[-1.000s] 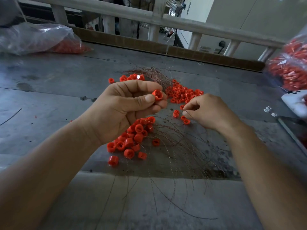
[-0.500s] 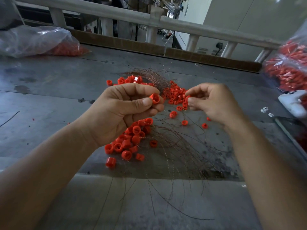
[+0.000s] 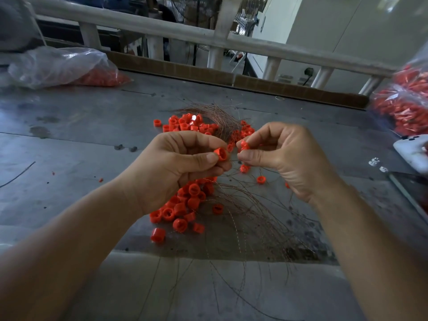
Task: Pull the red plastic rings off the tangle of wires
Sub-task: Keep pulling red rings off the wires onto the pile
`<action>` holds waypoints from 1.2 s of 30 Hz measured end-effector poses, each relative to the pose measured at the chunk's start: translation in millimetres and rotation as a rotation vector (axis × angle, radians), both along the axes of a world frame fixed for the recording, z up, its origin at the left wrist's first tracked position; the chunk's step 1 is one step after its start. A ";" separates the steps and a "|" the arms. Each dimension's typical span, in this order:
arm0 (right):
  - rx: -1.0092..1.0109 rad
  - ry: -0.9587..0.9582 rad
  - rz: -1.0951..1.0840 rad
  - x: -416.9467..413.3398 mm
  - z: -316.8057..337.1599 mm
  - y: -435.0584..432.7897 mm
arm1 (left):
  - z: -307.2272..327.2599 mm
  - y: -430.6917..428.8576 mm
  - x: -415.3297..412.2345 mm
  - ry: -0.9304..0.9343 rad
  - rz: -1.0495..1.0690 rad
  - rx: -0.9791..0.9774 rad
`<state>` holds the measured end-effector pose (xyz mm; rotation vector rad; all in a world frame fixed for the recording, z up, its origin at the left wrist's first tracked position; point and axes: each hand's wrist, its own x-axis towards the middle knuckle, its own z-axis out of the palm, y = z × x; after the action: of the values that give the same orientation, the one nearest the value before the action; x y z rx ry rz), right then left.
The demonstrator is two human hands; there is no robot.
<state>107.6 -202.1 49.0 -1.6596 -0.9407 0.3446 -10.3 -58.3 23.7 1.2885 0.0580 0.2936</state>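
Red rings (image 3: 220,154) pinched, hands (image 3: 176,167) hiding wires (image 3: 243,212)

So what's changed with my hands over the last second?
The right hand rose off the wires on the table and came in beside the left hand, now pinching a red ring of its own. The left hand kept its ring pinched. The loose ring piles stayed put.

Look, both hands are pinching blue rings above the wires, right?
Not quite. The rings are red, not blue. The head view shows the left hand pinching one red ring and the right hand pinching another, both above the wires.
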 end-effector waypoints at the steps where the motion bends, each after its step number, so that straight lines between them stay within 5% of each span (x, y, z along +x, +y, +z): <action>1: 0.002 -0.015 0.003 -0.7 0.1 -0.2 | -0.1 0.1 0.2 0.004 0.007 0.008; 36: 0.039 -0.295 0.056 -16.1 -14.5 12.4 | 3.6 -4.9 -0.3 0.068 0.182 0.134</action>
<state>91.6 -189.7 34.5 -1.6791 -1.2068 0.1182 -10.6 -63.2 27.3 1.4294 0.2171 0.4149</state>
